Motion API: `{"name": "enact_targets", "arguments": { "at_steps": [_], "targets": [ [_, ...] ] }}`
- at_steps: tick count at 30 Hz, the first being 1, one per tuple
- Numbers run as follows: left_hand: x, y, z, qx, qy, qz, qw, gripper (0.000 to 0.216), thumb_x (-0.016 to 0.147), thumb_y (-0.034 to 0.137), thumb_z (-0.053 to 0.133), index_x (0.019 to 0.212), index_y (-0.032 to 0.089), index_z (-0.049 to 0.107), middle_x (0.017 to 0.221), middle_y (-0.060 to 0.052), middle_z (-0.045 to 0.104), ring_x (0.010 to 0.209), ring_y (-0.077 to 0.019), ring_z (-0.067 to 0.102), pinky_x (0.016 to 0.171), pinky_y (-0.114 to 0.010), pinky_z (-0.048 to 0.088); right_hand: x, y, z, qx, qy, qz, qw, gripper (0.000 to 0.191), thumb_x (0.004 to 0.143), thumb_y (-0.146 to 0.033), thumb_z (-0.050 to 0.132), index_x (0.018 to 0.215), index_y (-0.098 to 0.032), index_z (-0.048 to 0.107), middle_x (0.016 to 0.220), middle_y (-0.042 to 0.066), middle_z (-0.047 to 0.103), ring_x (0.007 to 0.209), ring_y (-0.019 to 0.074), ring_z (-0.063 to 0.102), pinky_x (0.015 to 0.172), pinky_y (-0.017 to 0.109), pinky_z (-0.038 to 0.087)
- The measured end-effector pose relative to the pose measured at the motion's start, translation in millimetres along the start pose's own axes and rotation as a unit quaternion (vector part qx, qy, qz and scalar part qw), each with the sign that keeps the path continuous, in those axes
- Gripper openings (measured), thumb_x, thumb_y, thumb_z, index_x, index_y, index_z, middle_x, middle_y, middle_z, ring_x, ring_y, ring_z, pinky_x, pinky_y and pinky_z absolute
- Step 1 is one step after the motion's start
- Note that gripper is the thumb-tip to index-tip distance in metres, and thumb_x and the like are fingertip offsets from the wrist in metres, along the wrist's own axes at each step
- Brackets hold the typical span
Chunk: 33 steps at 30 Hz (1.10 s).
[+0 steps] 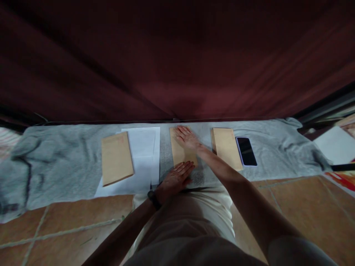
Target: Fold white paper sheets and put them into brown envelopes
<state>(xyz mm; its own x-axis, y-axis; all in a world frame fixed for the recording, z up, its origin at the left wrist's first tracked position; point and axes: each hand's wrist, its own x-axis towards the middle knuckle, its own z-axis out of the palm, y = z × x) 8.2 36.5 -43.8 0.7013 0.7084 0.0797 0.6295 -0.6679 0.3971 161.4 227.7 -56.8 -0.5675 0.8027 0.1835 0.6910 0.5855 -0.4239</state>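
- Middle brown envelope [179, 153]: lies flat on the grey cloth [69, 155], about midway between its left and right ends, top close to the far edge.
- Right hand [187, 138]: palm down on the envelope's upper part; fingers slightly spread, nothing gripped.
- Left hand [178, 177]: laid across the lower end, by the cloth's near edge; fingers stretched out, close together, gripping nothing.
- Risk, as I judge it: soft cloth may ruck under uneven pressure and crease the paper; one palm sliding while the other pins could skew it.
- Leftward: another brown envelope [116, 159], tilted on white sheets [142, 166] reaching the near edge. Loose; a knock could slide them off.
- Rightward: brown stack [227, 147], phone [246, 151] just beside it. A sweep of the right forearm could fan the stack.
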Motion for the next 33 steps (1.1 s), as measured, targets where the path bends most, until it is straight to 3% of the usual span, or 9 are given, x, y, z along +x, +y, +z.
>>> {"name": "enact_targets", "arguments": {
  "at_steps": [6, 16, 22, 28, 33],
  "targets": [
    [0.5, -2.7, -0.8, -0.026, 0.0, 0.006, 1.0, 0.062, 0.104, 0.037, 0.051, 0.161, 0.023, 0.033, 0.166, -0.008, 0.04, 0.155, -0.0219, 0.035, 0.128, -0.043, 0.031, 2.7, -0.5, 3.2, -0.019, -0.027, -0.058, 0.998, 0.052, 0.105, -0.035, 0.053, 0.154, -0.023, 0.048, 0.166, 0.003, 0.04, 0.156, 0.0237, 0.033, 0.132, 0.05, 0.017],
    [-1.6, -3.4, 3.2, 0.02, 0.026, 0.018, 0.999, 0.057, 0.107, 0.045, 0.044, 0.157, 0.016, 0.042, 0.161, -0.012, 0.047, 0.153, -0.022, 0.039, 0.128, -0.041, 0.03, -46.0, -24.1, -5.6, -0.064, -0.096, -0.135, 0.984, 0.044, 0.108, -0.036, 0.047, 0.152, -0.033, 0.05, 0.165, -0.001, 0.042, 0.155, 0.0266, 0.034, 0.131, 0.062, 0.011],
    [-3.8, -2.0, 4.7, 0.034, 0.044, 0.009, 0.998, 0.047, 0.106, 0.04, 0.05, 0.146, 0.017, 0.056, 0.147, -0.011, 0.063, 0.142, -0.0234, 0.053, 0.123, -0.043, 0.038, -80.0, -39.5, -11.2, -0.006, -0.123, -0.127, 0.984, 0.044, 0.11, -0.033, 0.043, 0.154, -0.031, 0.049, 0.164, -0.002, 0.045, 0.154, 0.021, 0.035, 0.132, 0.052, 0.018],
    [-7.0, -3.6, 10.3, 0.039, 0.077, -0.024, 0.996, 0.028, 0.105, 0.031, 0.05, 0.12, 0.017, 0.069, 0.123, -0.01, 0.074, 0.125, -0.0241, 0.065, 0.112, -0.042, 0.05, -114.3, -49.7, -12.4, 0.066, -0.11, -0.093, 0.987, 0.044, 0.113, -0.035, 0.033, 0.151, -0.028, 0.054, 0.163, 0.001, 0.047, 0.153, 0.016, 0.036, 0.132, 0.047, 0.02],
    [-8.7, -7.5, 13.4, 0.082, 0.11, -0.037, 0.99, 0.033, 0.106, 0.025, 0.043, 0.125, 0.014, 0.068, 0.127, -0.013, 0.073, 0.127, -0.024, 0.065, 0.111, -0.041, 0.052, -138.1, -51.5, -12.0, 0.132, -0.055, -0.06, 0.988, 0.048, 0.113, -0.035, 0.026, 0.148, -0.024, 0.057, 0.152, 0.005, 0.059, 0.145, 0.0145, 0.049, 0.128, 0.044, 0.032]
  ]
}}
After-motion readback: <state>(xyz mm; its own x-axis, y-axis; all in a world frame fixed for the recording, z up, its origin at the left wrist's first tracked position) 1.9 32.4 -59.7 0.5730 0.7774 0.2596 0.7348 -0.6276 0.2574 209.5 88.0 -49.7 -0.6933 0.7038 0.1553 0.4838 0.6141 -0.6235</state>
